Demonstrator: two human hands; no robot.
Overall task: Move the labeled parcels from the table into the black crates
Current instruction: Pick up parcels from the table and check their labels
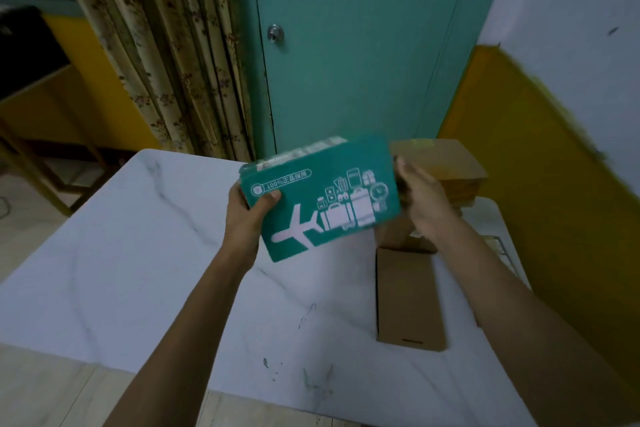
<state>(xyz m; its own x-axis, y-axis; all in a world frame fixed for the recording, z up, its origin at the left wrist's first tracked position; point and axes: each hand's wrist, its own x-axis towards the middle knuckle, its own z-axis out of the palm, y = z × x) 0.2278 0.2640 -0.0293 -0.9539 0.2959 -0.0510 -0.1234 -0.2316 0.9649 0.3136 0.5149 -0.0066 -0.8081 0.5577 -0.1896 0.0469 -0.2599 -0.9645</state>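
I hold a green parcel (322, 198) printed with a white aeroplane and luggage above the white marble table (138, 270). My left hand (249, 211) grips its left end, thumb on the printed face. My right hand (419, 194) holds its right end, fingers wrapped behind. The parcel is tilted, with a pale label strip showing on its top edge. A flat brown cardboard parcel (408, 298) lies on the table below my right arm. More brown boxes (446, 166) are stacked at the table's far right. No black crate is in view.
A teal door (363, 45) stands behind the table, with patterned curtains (166, 55) to its left. A yellow and white wall (554, 149) runs along the right. A wooden frame (52, 166) stands on the floor at far left.
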